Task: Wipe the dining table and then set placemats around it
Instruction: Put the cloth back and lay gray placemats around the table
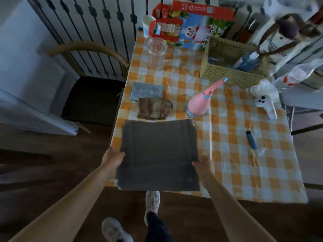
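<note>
Both hands hold a stack of grey placemats (158, 154) over the bench's (244, 163) near-left corner.

The left hand (112, 157) and right hand (203, 165) grip opposite side edges, fingers clenched on the fabric; a brown cloth (153, 109) lies just beyond.

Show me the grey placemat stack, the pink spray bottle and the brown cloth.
grey placemat stack (158, 154): head view, centre of the top mat.
pink spray bottle (198, 103): head view, middle of its body.
brown cloth (153, 108): head view, middle of the crumpled fabric.
</note>
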### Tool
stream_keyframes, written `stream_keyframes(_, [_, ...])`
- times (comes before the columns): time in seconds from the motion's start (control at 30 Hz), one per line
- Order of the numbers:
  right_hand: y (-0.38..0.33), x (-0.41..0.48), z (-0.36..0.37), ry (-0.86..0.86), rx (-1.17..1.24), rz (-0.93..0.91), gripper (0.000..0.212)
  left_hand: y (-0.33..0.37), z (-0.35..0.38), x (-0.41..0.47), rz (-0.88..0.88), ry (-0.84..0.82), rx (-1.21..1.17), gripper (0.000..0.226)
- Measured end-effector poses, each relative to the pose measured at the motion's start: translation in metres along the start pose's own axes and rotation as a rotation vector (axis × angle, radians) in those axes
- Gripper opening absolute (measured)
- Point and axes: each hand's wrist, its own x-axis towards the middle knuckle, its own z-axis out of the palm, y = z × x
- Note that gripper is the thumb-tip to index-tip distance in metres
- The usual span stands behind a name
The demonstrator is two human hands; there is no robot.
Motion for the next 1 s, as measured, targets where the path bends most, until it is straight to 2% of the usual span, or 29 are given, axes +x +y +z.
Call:
stream_keyframes(0.13, [0.004, 0.003, -0.001, -0.045, 0.018, 0.035, 0.020, 0.000, -0.001, 0.002, 0.003, 0.005, -0.042, 0.026])
stream_keyframes(0.23, [0.007, 0.005, -0.004, -0.091, -0.019, 0.051, 0.013, -0.001, -0.003, 0.002, -0.029, -0.028, -0.111, 0.026])
stream_keyframes(0.3, [0.009, 0.006, -0.005, -0.087, -0.020, 0.046, 0.008, -0.003, -0.003, 0.003, -0.048, -0.045, -0.139, 0.026])
stream_keyframes(0.47, [0.006, 0.009, -0.006, -0.065, -0.004, 0.062, 0.013, -0.003, 0.001, 0.003, -0.051, 0.001, -0.136, 0.021])
stream_keyframes(0.63, [0.009, 0.013, -0.002, -0.119, 0.150, 0.142, 0.024, -0.003, 0.006, -0.001, -0.046, -0.051, -0.168, 0.017])
stream_keyframes(0.8, [0.013, 0.011, 0.001, -0.109, 0.153, 0.045, 0.017, -0.004, 0.011, -0.008, 0.003, -0.176, -0.246, 0.019])
stream_keyframes(0.9, [0.013, 0.011, -0.001, -0.118, 0.139, 0.023, 0.019, -0.012, 0.009, -0.012, 0.090, -0.162, -0.195, 0.023])
stream_keyframes(1.0, [0.012, 0.004, -0.002, -0.056, 0.011, -0.060, 0.019, -0.020, 0.007, -0.016, 0.168, -0.141, -0.158, 0.026])
